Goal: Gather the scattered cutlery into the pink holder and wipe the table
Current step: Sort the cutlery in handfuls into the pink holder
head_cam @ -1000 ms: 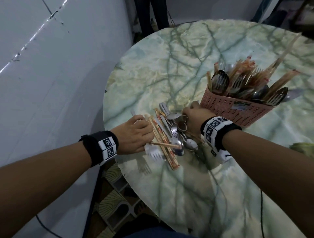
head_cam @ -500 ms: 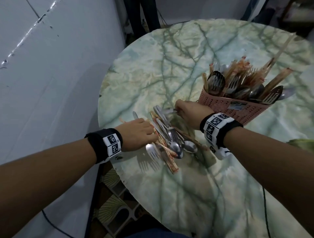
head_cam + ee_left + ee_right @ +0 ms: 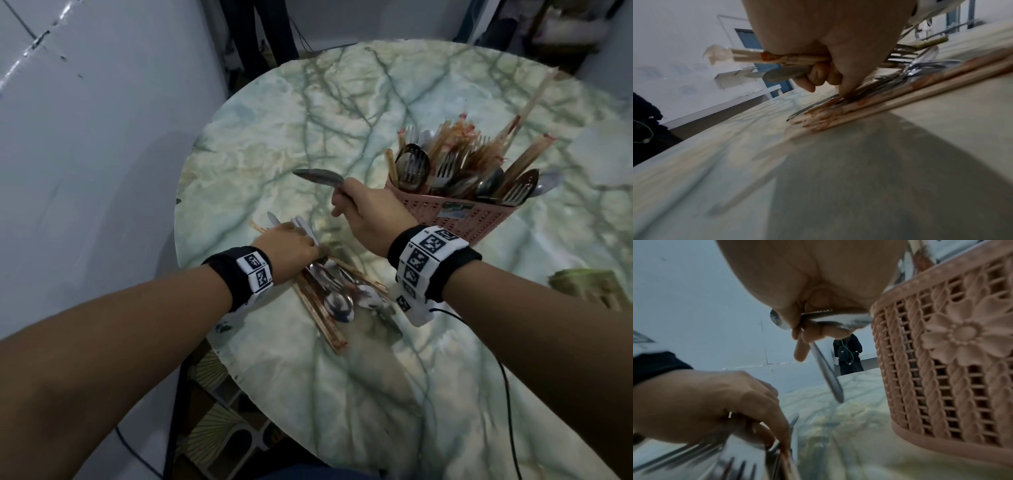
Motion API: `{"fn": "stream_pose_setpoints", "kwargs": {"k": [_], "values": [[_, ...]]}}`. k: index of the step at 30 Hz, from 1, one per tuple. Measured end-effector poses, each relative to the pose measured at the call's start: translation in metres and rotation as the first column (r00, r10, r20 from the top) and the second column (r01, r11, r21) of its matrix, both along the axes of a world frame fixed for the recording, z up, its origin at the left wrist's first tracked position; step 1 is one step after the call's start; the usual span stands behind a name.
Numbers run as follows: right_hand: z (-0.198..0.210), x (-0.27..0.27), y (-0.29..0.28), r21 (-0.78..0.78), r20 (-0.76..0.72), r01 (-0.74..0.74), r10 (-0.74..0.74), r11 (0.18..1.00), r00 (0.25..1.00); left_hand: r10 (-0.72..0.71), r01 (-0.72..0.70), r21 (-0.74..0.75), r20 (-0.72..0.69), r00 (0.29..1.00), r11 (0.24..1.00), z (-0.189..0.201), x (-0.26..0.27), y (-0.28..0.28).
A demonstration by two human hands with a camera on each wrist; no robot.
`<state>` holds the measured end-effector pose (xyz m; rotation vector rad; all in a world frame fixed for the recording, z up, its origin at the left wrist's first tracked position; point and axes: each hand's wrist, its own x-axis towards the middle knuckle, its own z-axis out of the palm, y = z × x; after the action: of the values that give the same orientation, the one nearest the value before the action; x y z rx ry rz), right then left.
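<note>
Right hand (image 3: pixel 368 214) grips spoon (image 3: pixel 317 177) beside pink holder (image 3: pixel 479 214).

Pink lattice holder (image 3: pixel 479 219) upright, crammed with cutlery; loose spoons and chopsticks (image 3: pixel 329 301) heaped nearby on table.

- Both forearms are bare — no sleeves reach them.
- The left hand (image 3: pixel 286 248) has a black wristband behind it, carrying a white block with two square black-and-white coded markers.
- The right hand (image 3: pixel 368 214) has a wider black band behind it — a white strip of several such markers wraps around it.
- A thin black cable trails from the right band.
</note>
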<state>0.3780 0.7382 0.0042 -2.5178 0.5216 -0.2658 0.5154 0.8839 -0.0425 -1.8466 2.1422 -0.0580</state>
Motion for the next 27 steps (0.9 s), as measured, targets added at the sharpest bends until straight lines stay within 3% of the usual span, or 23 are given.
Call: {"fn": "stream_pose_setpoints", "kwargs": {"k": [4,8,17,27], "values": [[-0.003,-0.005,-0.003,-0.102,-0.035,0.051,-0.055,0.993,0.998,-0.048,0.047,-0.089,-0.017,0.999,0.995,0.001,0.001,-0.008],[-0.025,-0.017,-0.003,0.024,-0.113,0.018,-0.015,1.0,0.993,-0.233,0.207,-0.278,-0.065,0.97,0.938,-0.004,0.009,-0.004],[-0.065,-0.024,0.003,-0.024,-0.443,-0.008,-0.003,1.0,0.896,-0.227,0.204,-0.261,-0.06,0.972,0.944,0.002,0.017,0.032],[-0.05,-0.018,0.005,-0.043,-0.506,-0.094,0.06,0.995,0.86,-0.234,0.215,-0.255,-0.047,0.971,0.943,-0.01,0.002,0.064]]}}
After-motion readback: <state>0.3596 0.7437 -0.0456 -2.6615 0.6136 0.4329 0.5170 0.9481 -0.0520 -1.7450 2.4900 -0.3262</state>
